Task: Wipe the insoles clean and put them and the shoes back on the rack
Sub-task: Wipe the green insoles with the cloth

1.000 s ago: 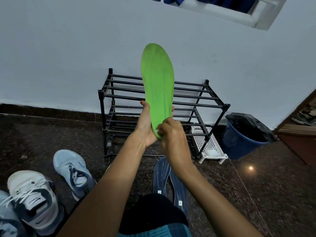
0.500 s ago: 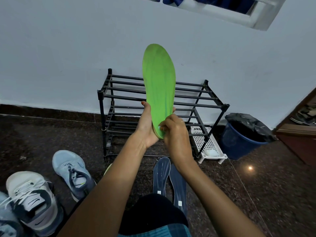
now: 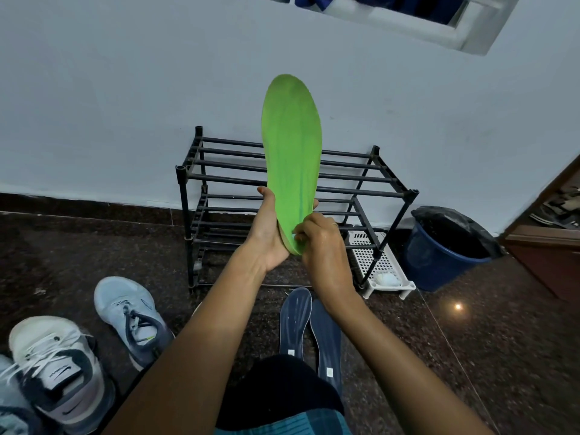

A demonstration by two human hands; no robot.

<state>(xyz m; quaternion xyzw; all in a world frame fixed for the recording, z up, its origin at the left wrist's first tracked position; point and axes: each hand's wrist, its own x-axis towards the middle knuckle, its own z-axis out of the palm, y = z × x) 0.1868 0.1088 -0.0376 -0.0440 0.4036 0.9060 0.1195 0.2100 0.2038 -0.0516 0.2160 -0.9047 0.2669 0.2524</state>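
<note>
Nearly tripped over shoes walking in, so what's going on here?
A person is holding a green insole upright, the left hand gripping its heel end and the right hand pinching the heel edge. Two dark blue insoles lie on the floor below, and the sneakers sit on the floor to the left. The rack shows nothing on its visible bars yet.

Blue bin [image 3: 431, 270] with a black liner at 3 o'clock, standing on dark speckled floor [image 3: 508, 346]. White perforated tray [image 3: 394, 288] just beside the bin at its 9, small white lump [image 3: 386, 279] in its near end. Pale wall [image 3: 110, 105] fills 12, dark skirting [image 3: 78, 204] at its base. White window frame [image 3: 467, 29] at 1. Brown wooden cabinet [image 3: 552, 259] at the 3 o'clock edge. Light glint [image 3: 458, 307] on the floor at 4.
</note>
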